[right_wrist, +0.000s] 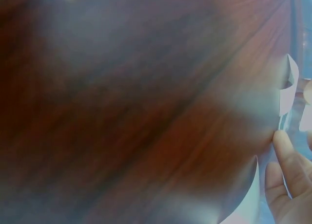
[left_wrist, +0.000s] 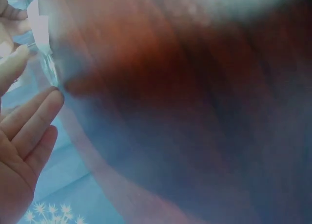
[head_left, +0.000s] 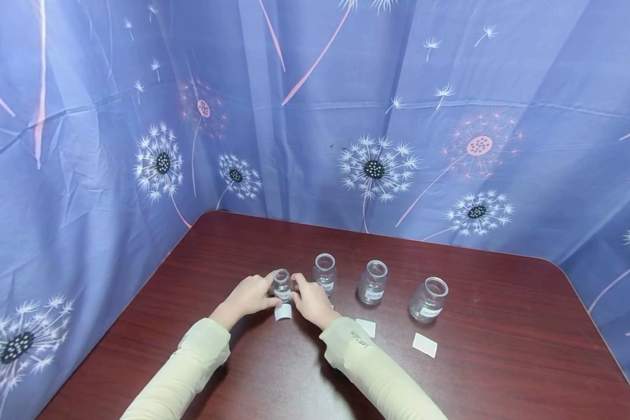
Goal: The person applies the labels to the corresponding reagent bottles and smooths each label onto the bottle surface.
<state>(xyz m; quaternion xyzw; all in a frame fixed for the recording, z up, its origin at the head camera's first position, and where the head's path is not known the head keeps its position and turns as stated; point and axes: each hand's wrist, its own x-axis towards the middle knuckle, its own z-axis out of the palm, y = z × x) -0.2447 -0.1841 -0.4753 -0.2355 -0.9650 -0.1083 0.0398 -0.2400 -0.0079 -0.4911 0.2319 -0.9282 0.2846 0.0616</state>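
A small clear glass jar [head_left: 282, 287] with a white label stands at the left end of a row of jars. My left hand [head_left: 249, 296] holds it from the left, fingers behind and thumb toward the front. On its other side my right hand [head_left: 313, 299] holds it with thumb and fingertips. A curled white paper slip [head_left: 283, 312] is at the jar's front, near the left thumb; the right wrist view also catches the curled slip [right_wrist: 288, 95]. Only part of the jar [left_wrist: 49, 68] appears in the left wrist view, beside the extended fingers.
Three larger labelled glass jars stand to the right: one [head_left: 324, 274] beside my right hand, another [head_left: 373, 283], and the rightmost [head_left: 429, 300]. Two white paper slips, one [head_left: 366, 327] and another [head_left: 424, 345], lie before them. A blue dandelion curtain [head_left: 304, 157] borders the brown table [head_left: 483, 373].
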